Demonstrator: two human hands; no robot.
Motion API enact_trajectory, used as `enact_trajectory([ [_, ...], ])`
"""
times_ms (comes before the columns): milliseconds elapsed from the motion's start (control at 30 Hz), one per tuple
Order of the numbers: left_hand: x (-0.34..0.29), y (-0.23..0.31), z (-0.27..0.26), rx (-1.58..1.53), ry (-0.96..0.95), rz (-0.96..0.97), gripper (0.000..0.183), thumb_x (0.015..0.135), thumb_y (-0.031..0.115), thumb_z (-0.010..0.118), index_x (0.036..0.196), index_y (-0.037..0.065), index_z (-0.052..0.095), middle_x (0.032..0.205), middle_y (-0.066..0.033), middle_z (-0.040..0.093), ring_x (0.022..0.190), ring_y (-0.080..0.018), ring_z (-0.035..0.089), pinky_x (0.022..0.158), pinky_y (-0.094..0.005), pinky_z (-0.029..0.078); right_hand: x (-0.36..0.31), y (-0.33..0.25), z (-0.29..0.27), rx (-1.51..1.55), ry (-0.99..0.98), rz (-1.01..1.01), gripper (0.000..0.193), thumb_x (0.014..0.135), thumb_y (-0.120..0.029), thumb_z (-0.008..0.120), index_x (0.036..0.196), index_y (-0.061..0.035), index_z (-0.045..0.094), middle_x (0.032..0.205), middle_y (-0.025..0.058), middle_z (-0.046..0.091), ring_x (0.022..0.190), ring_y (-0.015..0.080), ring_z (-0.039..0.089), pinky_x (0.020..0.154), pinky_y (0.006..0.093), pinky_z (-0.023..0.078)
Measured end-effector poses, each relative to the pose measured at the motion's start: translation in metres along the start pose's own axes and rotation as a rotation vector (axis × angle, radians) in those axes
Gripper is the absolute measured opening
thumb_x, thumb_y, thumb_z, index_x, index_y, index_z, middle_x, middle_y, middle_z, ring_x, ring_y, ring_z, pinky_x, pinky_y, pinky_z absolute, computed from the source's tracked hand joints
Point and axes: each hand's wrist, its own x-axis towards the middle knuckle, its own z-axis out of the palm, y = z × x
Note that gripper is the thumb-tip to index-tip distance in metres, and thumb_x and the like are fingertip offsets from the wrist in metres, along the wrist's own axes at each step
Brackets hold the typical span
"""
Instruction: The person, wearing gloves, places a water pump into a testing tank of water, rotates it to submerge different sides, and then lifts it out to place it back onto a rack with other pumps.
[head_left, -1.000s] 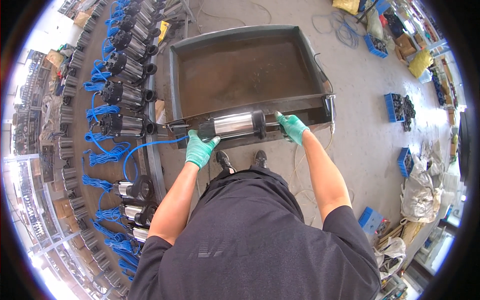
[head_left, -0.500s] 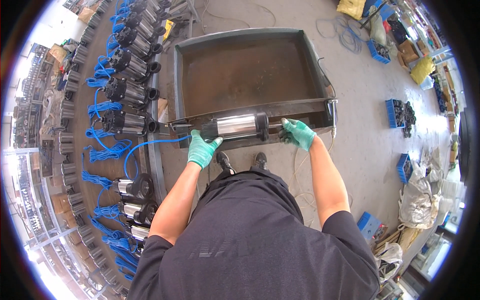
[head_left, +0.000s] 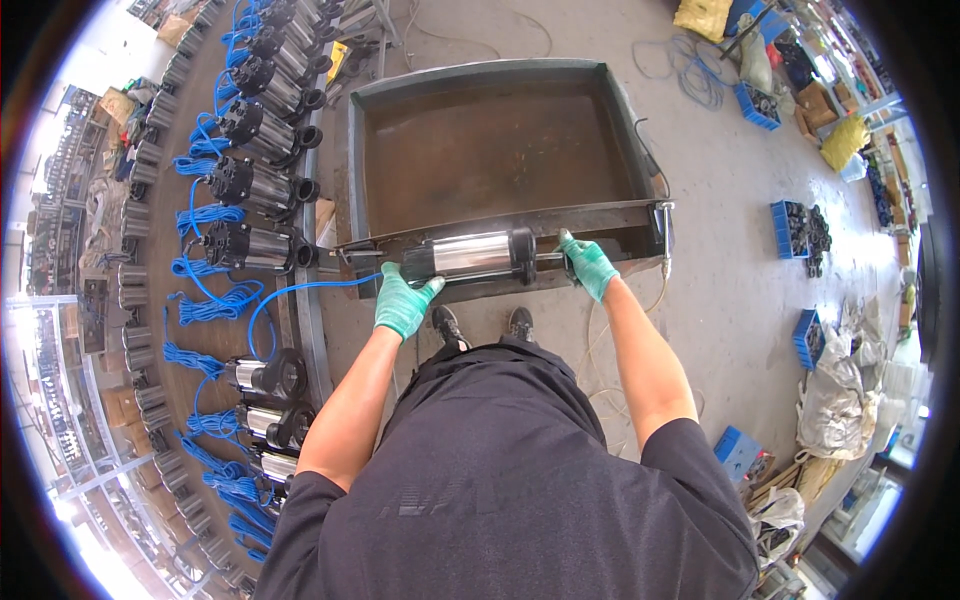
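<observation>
A cylindrical pump motor (head_left: 470, 256) with a bright steel body and black ends lies across the near edge of a shallow metal tank (head_left: 355, 150). My left hand (head_left: 405, 302), in a green glove, is closed on its black left end from below, beside a blue cable (head_left: 320, 284) leading off left. A thin metal shaft (head_left: 549, 257) sticks out of the motor's right end. At that shaft's outer end is my gloved right hand (head_left: 590, 266), its fingers closed around it. A dark patch under these fingers is too small to make out.
Along the left, a bench carries a row of similar pumps (head_left: 255, 184) with coiled blue cables (head_left: 215, 425). Brownish liquid or residue covers the tank's bottom. A hose hangs by the tank's right corner. Blue bins (head_left: 788, 228) of dark parts stand on the floor to the right.
My right hand has shifted a little left along the shaft, closer to the motor, and its wrist has turned. The left hand and the motor have stayed nearly in place.
</observation>
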Motion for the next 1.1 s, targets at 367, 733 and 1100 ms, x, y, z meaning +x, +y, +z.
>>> enact_trajectory([
  [367,0.002,-0.001,0.0,0.033,0.001,-0.011,0.072,0.079,0.028,0.088,0.127,-0.007,0.047,0.116,-0.0225,0.068,0.105,-0.0325,0.067,0.093,-0.0384,0.052,0.003,0.018,-0.011,0.172,-0.154,-0.192,0.034,0.106,-0.041,0.055,0.109,-0.0114,0.071,0.071,-0.0064,0.055,0.06,0.0059,0.048,0.054,0.0237,0.039],
  [733,0.001,0.002,0.0,0.031,0.003,-0.003,0.07,0.079,0.028,0.088,0.124,-0.006,0.047,0.113,-0.0234,0.069,0.104,-0.0344,0.068,0.093,-0.0398,0.052,0.008,-0.012,-0.006,0.404,-0.179,0.268,0.029,0.108,-0.034,0.048,0.096,-0.0142,0.065,0.056,-0.0031,0.039,0.044,0.0111,0.031,0.042,0.0286,0.023],
  [1100,-0.003,0.005,-0.001,0.005,-0.004,-0.007,0.067,0.079,0.028,0.088,0.121,-0.004,0.046,0.108,-0.02,0.07,0.1,-0.032,0.069,0.091,-0.0391,0.052,-0.002,0.011,-0.002,0.324,-0.169,-0.136,0.025,0.107,-0.033,0.052,0.12,-0.0138,0.064,0.076,-0.0052,0.057,0.063,0.0074,0.053,0.054,0.0241,0.043],
])
